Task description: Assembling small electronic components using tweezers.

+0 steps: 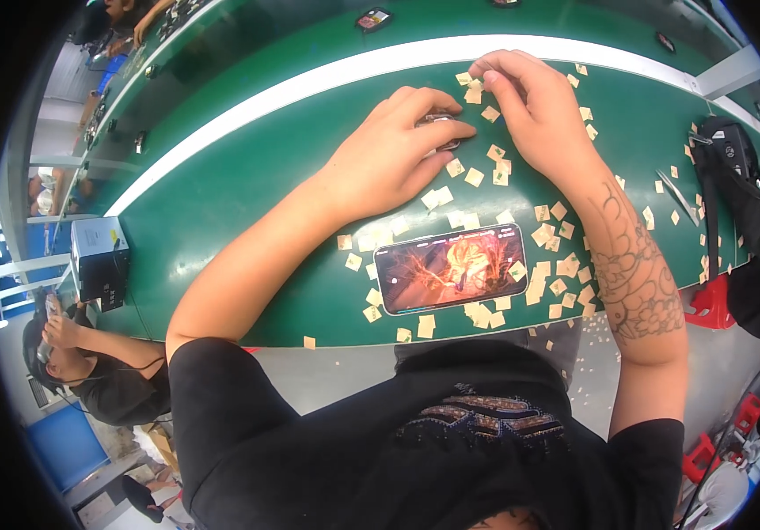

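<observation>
Where my left hand [398, 146] lay: I gripped a dark device [437, 118] at the phone's [451, 272] twelve o'clock.
Right hand [535, 102]: I curled fingers beside tan squares [474, 94] (whether pinching one, I couldn't tell).

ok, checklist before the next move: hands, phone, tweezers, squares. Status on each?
1. Left hand on the small dark device: ok, fingers curled around it.
2. Right hand gripping a pale square: cannot tell, fingertips are right beside several.
3. Phone supported: ok, lies on the green table.
4. Phone screen uncovered: not ok, one square overlaps its right end.
5. Tweezers in hand: not ok, lying beyond the right forearm.
6. Squares sorted: not ok, scattered loosely.
</observation>
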{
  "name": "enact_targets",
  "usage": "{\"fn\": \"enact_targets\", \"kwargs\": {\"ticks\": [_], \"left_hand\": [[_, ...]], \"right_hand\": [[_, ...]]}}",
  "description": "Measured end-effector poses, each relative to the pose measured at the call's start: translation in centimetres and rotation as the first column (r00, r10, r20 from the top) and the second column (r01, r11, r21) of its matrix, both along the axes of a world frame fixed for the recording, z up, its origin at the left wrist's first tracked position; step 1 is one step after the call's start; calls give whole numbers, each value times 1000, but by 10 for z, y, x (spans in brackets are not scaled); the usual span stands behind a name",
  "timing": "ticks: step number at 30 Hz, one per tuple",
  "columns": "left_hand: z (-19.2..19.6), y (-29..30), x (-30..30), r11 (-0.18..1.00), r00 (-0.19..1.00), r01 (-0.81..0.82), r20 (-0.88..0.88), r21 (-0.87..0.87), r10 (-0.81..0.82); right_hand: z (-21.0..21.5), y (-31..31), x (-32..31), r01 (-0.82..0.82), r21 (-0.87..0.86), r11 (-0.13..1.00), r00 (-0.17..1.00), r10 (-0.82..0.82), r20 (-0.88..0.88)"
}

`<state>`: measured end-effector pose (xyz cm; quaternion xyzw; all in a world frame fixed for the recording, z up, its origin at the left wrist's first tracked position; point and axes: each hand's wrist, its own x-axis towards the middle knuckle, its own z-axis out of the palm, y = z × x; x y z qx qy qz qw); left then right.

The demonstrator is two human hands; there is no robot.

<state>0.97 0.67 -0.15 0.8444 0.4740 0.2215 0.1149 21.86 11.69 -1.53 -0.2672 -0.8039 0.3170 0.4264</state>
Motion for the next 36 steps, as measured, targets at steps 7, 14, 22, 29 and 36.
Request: {"fn": "enact_targets", "kwargs": {"ticks": [7, 14, 22, 29, 36], "left_hand": [[11, -8, -28, 994, 998, -42, 47, -99, 47], [9, -8, -33, 983, 984, -95, 137, -157, 117], [2, -10, -29, 989, 976, -125, 169, -77, 136], [2, -10, -26, 989, 976, -140, 161, -57, 147], [6, -16, -25, 969, 967, -233, 85, -82, 239]], "right_hand": [[15, -4, 6, -137, -53, 989, 978, 144, 150], [37, -28, 5, -295, -40, 955, 905, 292, 309], [49, -54, -8, -217, 174, 961, 760, 54, 648], [23, -41, -8, -221, -85, 972, 908, 237, 346], [27, -21, 1, -212, -255, 944, 936, 271, 225]]}}
